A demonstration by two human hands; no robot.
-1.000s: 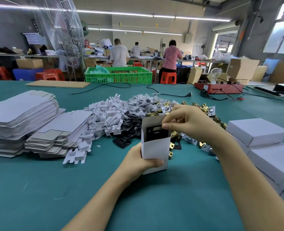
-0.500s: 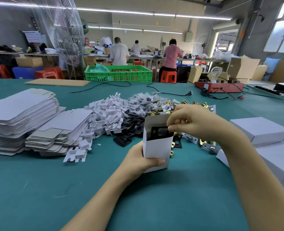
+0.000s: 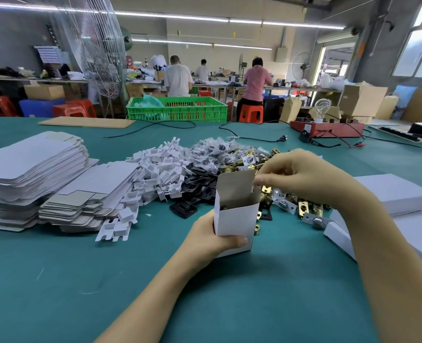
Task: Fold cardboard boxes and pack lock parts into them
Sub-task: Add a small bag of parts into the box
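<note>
Open box [image 3: 234, 219] is gripped upright by left hand [image 3: 205, 240]; right hand [image 3: 301, 177], fingers curled at its mouth, contents unclear. Closed boxes [image 3: 393, 194] are stacked rightward; flat blanks [image 3: 31, 164] and loose parts [image 3: 229, 164] remain beyond.

A small white cardboard box [image 3: 234, 214] stands upright, top flap raised, before heaped brass lock parts [image 3: 301, 204].

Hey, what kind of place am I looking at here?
Most likely a small factory packing workshop: stacks of flat box blanks and a pile of brass lock parts lie on a long green table, with other workers at benches behind.
</note>
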